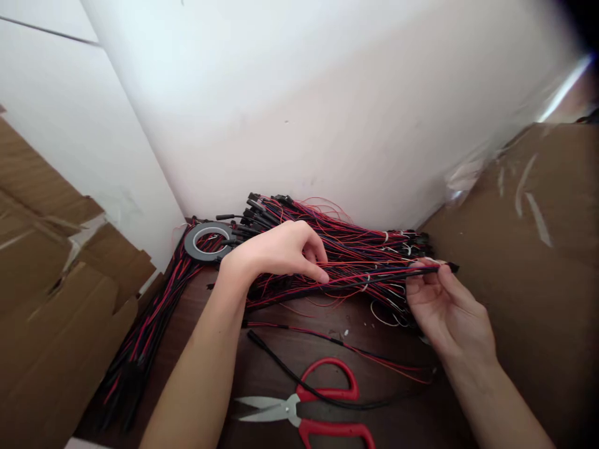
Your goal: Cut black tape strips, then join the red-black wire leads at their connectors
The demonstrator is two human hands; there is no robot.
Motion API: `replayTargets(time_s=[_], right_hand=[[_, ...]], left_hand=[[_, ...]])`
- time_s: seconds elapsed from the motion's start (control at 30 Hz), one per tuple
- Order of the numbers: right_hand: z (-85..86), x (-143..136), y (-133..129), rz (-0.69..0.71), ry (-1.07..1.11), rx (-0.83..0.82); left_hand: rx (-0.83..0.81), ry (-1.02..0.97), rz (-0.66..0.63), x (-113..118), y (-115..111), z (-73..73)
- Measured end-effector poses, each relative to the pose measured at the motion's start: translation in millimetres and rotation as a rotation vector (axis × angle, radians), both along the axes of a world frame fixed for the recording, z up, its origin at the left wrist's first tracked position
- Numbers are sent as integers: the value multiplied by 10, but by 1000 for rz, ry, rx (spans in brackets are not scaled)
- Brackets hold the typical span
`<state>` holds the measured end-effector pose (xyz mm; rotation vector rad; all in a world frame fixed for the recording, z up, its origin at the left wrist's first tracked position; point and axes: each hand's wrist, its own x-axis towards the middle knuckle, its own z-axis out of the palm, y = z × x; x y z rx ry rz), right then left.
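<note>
A large heap of red and black wire bundles (pixel 299 212) with black connectors lies against the wall. Over its middle is my left hand (pixel 290 252), thumb and fingers curled around wires that run to the right. My right hand (pixel 449 305), palm up, pinches the right end of a wire bundle (pixel 388 272) near its black connector. In front lie a loose red and black cable (pixel 322 335) and a black cable (pixel 290 373), which crosses the red-handled scissors (pixel 292 408). The scissors' blades are slightly apart.
A grey tape roll (pixel 188 243) rests left of the heap. More wire bundles (pixel 150 318) hang toward the lower left of the dark table (pixel 187 337). Cardboard stands at the left (pixel 56 299) and right (pixel 538 249), with a white wall (pixel 299 125) behind.
</note>
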<state>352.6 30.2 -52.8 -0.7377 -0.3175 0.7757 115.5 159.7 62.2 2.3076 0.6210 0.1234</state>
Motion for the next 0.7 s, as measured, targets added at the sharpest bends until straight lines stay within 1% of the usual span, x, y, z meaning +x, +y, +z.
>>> replayTargets(time_s=[0.07, 0.17, 0.23, 0.27, 0.3, 0.33, 0.37, 0.47, 0.5, 0.53, 0.57, 0.6, 0.63, 0.7], right_hand=[[48, -28, -8, -5, 109, -6], [112, -53, -22, -21, 222, 42], [145, -54, -39, -36, 254, 98], [160, -51, -52, -52, 218, 102], [173, -48, -67, -71, 123, 61], [185, -46, -84, -91, -37, -24], [195, -44, -102, -116, -251, -148], [212, -37, -142, -236, -1021, -650], [212, -33, -148, -279, -1231, -792], [208, -26, -149, -312, -1365, -894], [201, -18, -146, -330, -1418, -943], [193, -8, -141, -328, -1386, -931], [185, 2, -133, -317, -1285, -864], [175, 16, -118, -299, -995, -673]], left_hand=[[-10, 48, -14, -34, -1, 7], [-22, 174, -13, -25, -24, -16], [-3, 293, 22, 11, -46, -45], [12, 335, 33, 32, -56, -61], [18, 362, 27, 51, -63, -77], [16, 372, 9, 67, -68, -91], [9, 368, -19, 79, -70, -103], [-39, 309, -88, 95, -61, -124], [-63, 279, -98, 94, -56, -124], [-92, 249, -103, 89, -53, -120], [-131, 224, -103, 81, -52, -112], [-173, 204, -93, 69, -54, -99], [-215, 186, -76, 52, -59, -83], [-281, 146, -34, 2, -69, -44]])
